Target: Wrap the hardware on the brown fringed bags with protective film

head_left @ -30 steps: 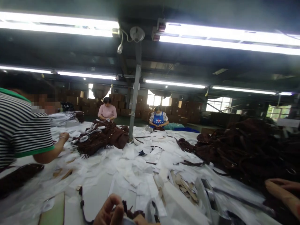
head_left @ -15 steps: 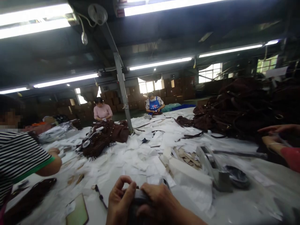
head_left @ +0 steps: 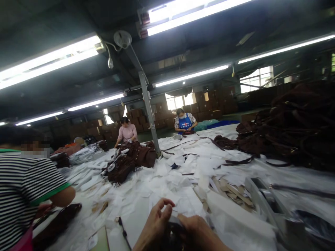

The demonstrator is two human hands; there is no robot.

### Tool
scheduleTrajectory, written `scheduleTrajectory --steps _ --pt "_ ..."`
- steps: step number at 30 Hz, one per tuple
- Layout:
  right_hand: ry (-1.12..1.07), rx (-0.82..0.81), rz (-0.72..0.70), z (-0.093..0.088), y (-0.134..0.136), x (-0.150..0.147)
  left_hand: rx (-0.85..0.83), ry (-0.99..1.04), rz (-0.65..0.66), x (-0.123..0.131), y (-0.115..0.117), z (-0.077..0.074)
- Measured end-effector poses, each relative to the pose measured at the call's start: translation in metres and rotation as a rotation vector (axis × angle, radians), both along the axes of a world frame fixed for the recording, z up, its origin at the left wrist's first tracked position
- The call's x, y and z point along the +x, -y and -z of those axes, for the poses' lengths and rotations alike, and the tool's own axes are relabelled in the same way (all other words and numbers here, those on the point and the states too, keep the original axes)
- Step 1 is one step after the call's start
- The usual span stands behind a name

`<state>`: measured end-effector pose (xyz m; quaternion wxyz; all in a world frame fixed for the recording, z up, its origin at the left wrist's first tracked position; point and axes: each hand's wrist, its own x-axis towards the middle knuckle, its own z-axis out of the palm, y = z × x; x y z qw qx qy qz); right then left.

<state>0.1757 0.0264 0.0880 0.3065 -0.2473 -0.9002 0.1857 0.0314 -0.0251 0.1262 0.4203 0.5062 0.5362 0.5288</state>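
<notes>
At the bottom of the head view, my left hand (head_left: 156, 225) is closed on a dark, glossy item (head_left: 175, 232), thumb and forefinger bent at its top. Against the item's right side, my right hand (head_left: 200, 232) is closed too, its fingertips hidden behind the item. The item is blurred and partly cut off by the lower edge, so its kind is unclear. To the left of my hands lie a thin dark strap with a metal ring (head_left: 122, 230) and a pale green flat panel (head_left: 101, 240).
White paper scraps (head_left: 162, 184) cover much of the table. A grey metal dispenser (head_left: 272, 202) and beige strips (head_left: 238, 193) sit at right, before a dark brown bag pile (head_left: 300, 129). A person in stripes (head_left: 28, 184) works at left; two others work farther back beyond brown bags (head_left: 138, 157).
The view has swung left, so the scene sits farther right. The person at right has left the frame. Both my hands still hold the dark item; the striped person's arm has moved over a dark bag.
</notes>
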Motion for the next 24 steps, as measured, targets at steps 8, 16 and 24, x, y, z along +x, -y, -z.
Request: scheduleTrajectory --steps 8,16,24 --pt "0.041 0.240 -0.041 -0.026 -0.036 0.001 0.027 -0.266 0.041 0.002 -0.021 -0.024" --pt "0.112 0.371 0.176 -0.018 -0.099 0.028 0.123 0.370 -0.117 -0.011 -0.042 -0.050" --pt "0.210 0.309 0.225 0.042 -0.105 0.042 0.091 0.492 -0.248 -0.035 -0.057 -0.038"
